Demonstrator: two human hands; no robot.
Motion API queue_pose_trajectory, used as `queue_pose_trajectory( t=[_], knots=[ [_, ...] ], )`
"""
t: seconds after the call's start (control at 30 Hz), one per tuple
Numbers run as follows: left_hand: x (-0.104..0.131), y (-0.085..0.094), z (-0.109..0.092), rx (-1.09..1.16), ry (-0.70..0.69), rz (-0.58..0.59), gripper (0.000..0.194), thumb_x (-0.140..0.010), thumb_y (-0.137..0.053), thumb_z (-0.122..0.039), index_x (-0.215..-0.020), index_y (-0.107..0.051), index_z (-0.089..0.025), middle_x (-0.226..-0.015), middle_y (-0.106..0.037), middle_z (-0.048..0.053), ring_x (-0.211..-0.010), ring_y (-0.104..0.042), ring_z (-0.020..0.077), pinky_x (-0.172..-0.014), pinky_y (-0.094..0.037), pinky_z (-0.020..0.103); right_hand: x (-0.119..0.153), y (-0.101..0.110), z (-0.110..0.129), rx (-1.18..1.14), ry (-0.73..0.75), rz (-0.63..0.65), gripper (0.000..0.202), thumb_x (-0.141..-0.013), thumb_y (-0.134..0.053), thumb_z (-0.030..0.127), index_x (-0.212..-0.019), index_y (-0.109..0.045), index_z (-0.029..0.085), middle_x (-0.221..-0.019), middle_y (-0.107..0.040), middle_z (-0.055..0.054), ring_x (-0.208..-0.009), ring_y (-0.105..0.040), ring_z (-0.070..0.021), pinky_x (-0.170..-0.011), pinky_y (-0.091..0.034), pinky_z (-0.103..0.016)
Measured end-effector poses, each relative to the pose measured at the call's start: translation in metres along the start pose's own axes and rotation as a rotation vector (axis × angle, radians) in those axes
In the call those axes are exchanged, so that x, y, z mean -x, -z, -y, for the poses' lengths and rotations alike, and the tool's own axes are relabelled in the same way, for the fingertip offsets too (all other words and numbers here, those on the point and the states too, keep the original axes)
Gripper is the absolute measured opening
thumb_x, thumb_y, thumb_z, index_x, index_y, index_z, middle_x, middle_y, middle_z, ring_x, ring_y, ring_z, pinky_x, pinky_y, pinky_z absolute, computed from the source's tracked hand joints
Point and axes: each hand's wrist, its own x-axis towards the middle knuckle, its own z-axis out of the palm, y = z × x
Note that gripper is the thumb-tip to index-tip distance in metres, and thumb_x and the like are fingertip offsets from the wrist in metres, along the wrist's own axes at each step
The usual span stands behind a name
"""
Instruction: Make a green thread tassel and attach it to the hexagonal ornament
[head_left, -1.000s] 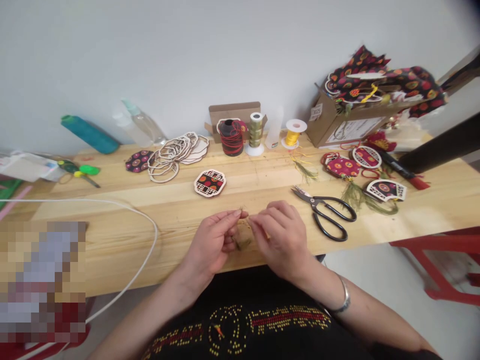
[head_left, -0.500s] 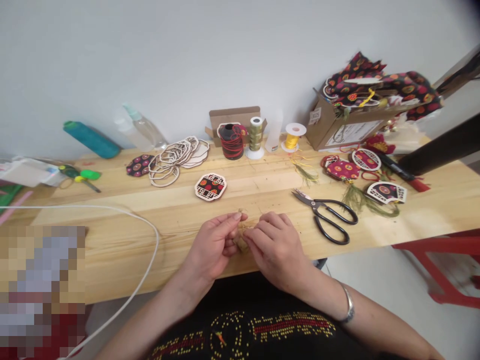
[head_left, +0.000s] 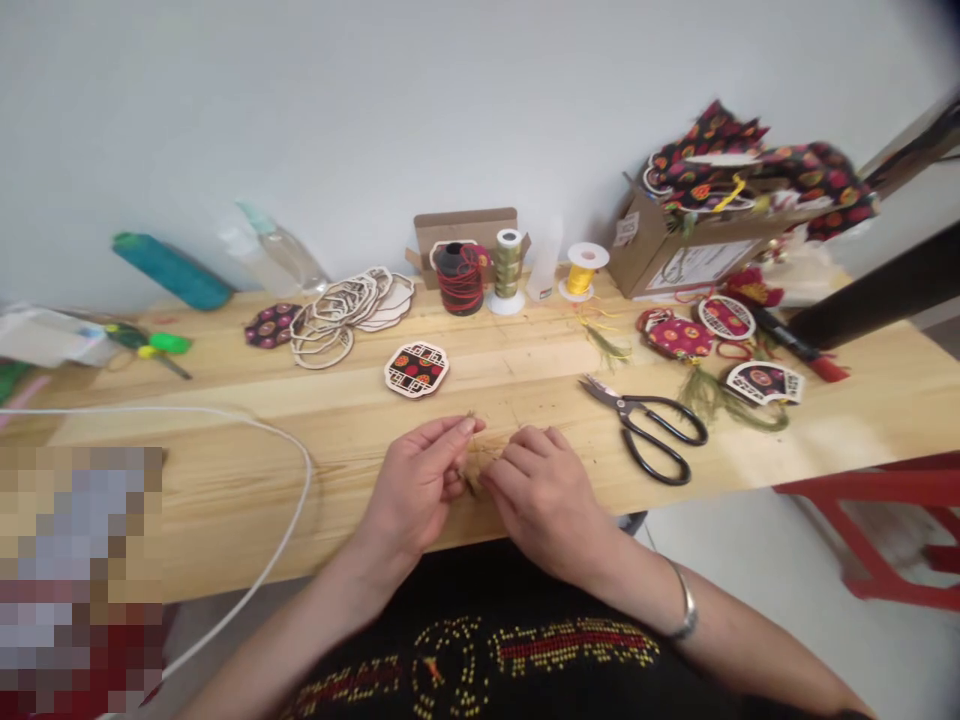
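Observation:
Thin olive-gold threads (head_left: 472, 462) run between my two hands, above the front edge of the wooden table (head_left: 352, 440). My left hand (head_left: 418, 480) pinches the threads between thumb and forefinger. Close beside it, my right hand (head_left: 544, 495) has its fingers curled together on the threads' other side; its fingertips are partly hidden. A patterned octagonal piece with a pale frame (head_left: 417, 370) lies behind my left hand. To the right of my right hand, black-handled scissors (head_left: 652, 430) rest on the table with their blades pointing back left.
Pale wooden frames (head_left: 330, 320), a red-and-black thread spool (head_left: 460, 280), an olive spool (head_left: 508, 270) and a yellow spool (head_left: 583, 275) stand or lie along the back. A full cardboard box (head_left: 645, 245) is at back right. A white cable (head_left: 300, 500) loops at left.
The view has shifted slightly, moving the table items a little left in the picture. My hands stay close together on the threads, with my right fingers moved slightly.

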Motion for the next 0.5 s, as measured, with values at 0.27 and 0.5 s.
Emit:
queue_pose_trajectory(
  t=[0.27, 0.5],
  knots=[
    [0.0012, -0.0001, 0.0020, 0.000, -0.048, 0.022, 0.021, -0.068, -0.076, -0.031, -0.080, -0.073, -0.014, -0.047, -0.037, -0.009, -0.041, -0.029, 0.0014, -0.038, -0.020, 0.012, 0.0006, -0.0022, -0.0004, 0.000, -0.004, 0.001, 0.017, -0.084, -0.053, 0.016, -0.068, -0.056, 0.018, -0.068, -0.059, -0.003, -0.073, -0.045, -0.0189, -0.065, -0.029, -0.033],
    [0.0003, -0.0001, 0.0014, 0.007, -0.048, 0.022, 0.020, -0.068, -0.076, -0.031, -0.080, -0.073, -0.015, -0.048, -0.037, -0.009, -0.042, -0.029, 0.0013, -0.037, -0.020, 0.011, 0.0001, -0.0022, -0.0001, 0.013, -0.003, 0.002, 0.018, -0.084, -0.054, 0.015, -0.067, -0.056, 0.018, -0.067, -0.060, -0.003, -0.072, -0.045, -0.0186, -0.065, -0.029, -0.032]
  ],
)
